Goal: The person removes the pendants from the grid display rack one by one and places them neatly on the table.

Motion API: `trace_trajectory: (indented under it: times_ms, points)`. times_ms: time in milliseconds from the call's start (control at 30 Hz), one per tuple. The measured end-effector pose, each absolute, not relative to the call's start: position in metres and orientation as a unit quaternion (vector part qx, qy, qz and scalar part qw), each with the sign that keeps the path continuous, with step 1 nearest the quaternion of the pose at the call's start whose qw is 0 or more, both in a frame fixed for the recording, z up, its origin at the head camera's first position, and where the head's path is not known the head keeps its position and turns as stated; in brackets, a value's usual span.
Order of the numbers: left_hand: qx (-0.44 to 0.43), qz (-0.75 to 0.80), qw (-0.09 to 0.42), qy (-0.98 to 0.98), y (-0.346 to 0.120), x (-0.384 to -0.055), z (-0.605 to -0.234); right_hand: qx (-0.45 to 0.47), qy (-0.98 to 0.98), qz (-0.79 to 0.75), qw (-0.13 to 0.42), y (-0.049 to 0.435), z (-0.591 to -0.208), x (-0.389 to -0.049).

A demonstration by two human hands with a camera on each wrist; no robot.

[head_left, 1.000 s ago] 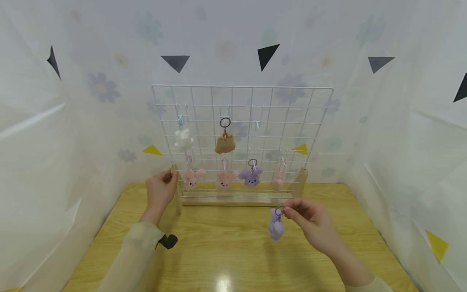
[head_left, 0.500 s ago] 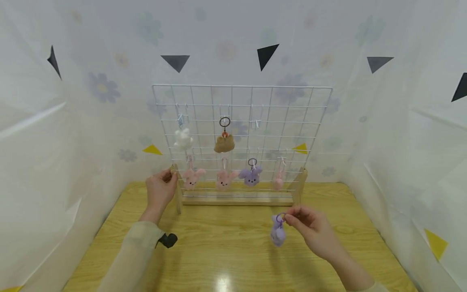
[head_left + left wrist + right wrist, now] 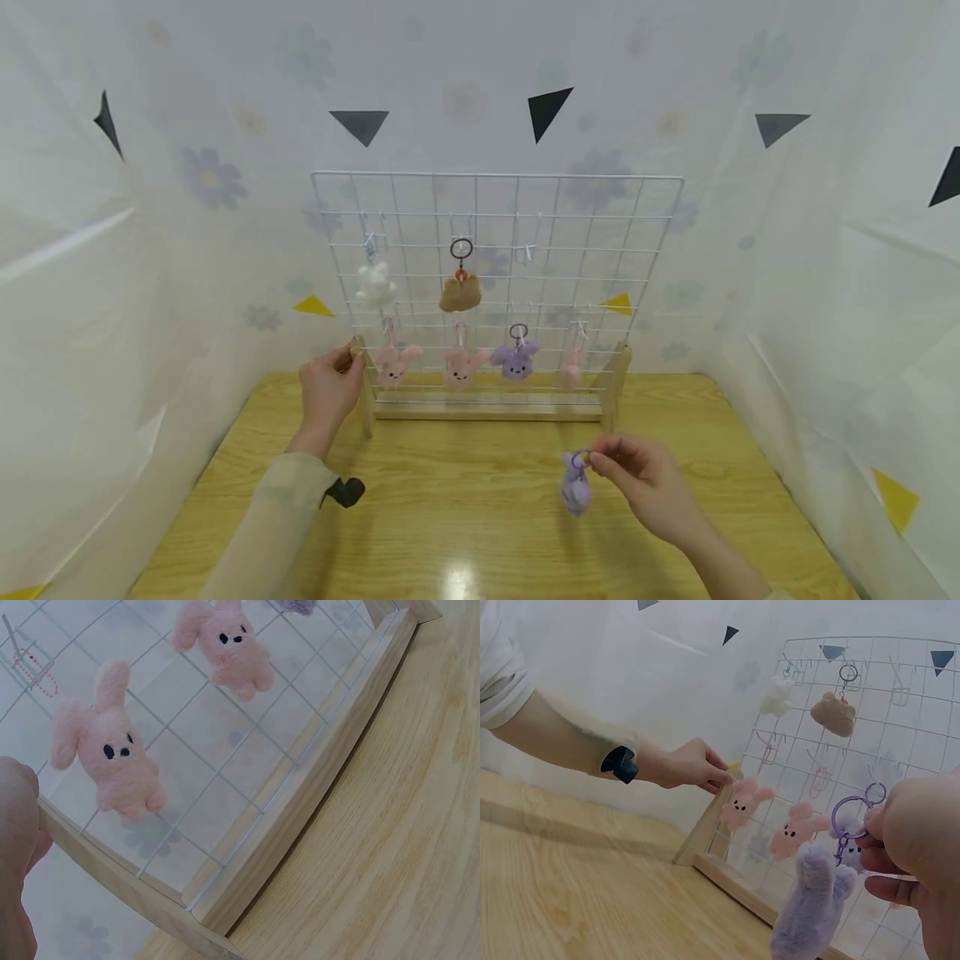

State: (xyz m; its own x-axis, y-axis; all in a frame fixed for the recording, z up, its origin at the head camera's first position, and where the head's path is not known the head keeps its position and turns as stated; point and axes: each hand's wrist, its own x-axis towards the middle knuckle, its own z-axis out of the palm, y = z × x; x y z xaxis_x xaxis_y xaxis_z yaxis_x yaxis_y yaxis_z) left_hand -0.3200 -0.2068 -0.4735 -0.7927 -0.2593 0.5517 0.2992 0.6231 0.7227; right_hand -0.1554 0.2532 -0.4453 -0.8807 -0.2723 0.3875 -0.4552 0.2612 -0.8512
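Observation:
My right hand [image 3: 641,483] pinches the purple ring of a purple plush keychain [image 3: 576,492], which dangles over the table in front of the rack. In the right wrist view the ring [image 3: 853,817] shows between thumb and fingers. At the rack's left end, my left hand [image 3: 332,387] grips the top of the wooden side post [image 3: 365,400]. On the white wire grid rack [image 3: 498,177] hang a white plush [image 3: 377,285], a brown plush [image 3: 461,293], a purple bunny [image 3: 515,361] and pink bunnies, one at the left [image 3: 112,746].
A bare white hook [image 3: 528,252] sits at the rack's upper right. Another pink plush [image 3: 573,368] hangs at lower right. The wooden table [image 3: 442,500] stretches in front of the rack. White sheeting [image 3: 840,333] encloses the sides and back.
My right hand has drawn down and slightly toward me, away from the rack, carrying the purple plush keychain. The left hand stays on the post.

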Motion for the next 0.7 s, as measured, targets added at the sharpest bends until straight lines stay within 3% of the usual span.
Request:
trace_trajectory:
  times_ms: [700]
  points:
    - [-0.020, -0.433, 0.332, -0.838, -0.207, -0.321, -0.474, 0.230, -0.807, 0.544, 0.032, 0.264, -0.482, -0.169]
